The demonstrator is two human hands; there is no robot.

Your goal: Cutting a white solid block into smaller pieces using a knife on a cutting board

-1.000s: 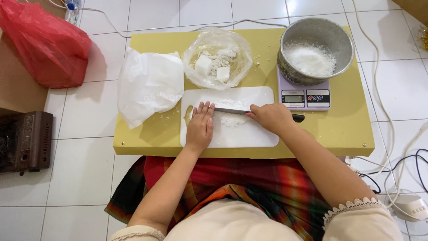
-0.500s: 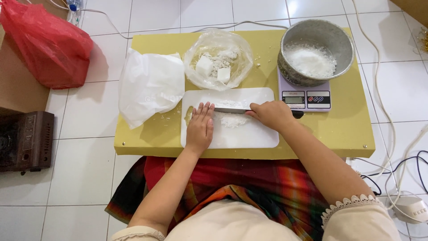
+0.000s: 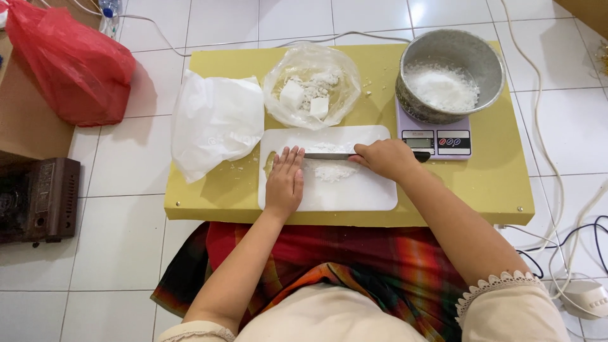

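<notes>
Left hand: your left hand (image 3: 284, 182) lies flat, fingers spread and released, on the left part of the white cutting board (image 3: 354, 193); its fingertips reach the tip of the knife blade.
Right hand: your right hand (image 3: 385, 156) is clenched around the handle of the knife (image 3: 330, 155), whose blade points left across the board.
Powder: the white crumbled pile (image 3: 334, 171) lies on the board just under the blade, between your two hands, touching neither palm.
Board: it sits at the near edge of the yellow desk (image 3: 209, 196), about midway along it.
Plastic bag of white chunks: the open clear bag (image 3: 311, 95) stands just beyond the board, toward the far edge.
Metal bowl: the bowl (image 3: 451, 76), with white powder in it, rests on the kitchen scale (image 3: 437, 140) just right of your right grip, near the far right corner.
White bag: a crumpled white plastic bag (image 3: 215, 123) lies at the desk's left edge.
Floor: a red plastic bag (image 3: 69, 63) lies on the tiles, well left of the desk.
</notes>
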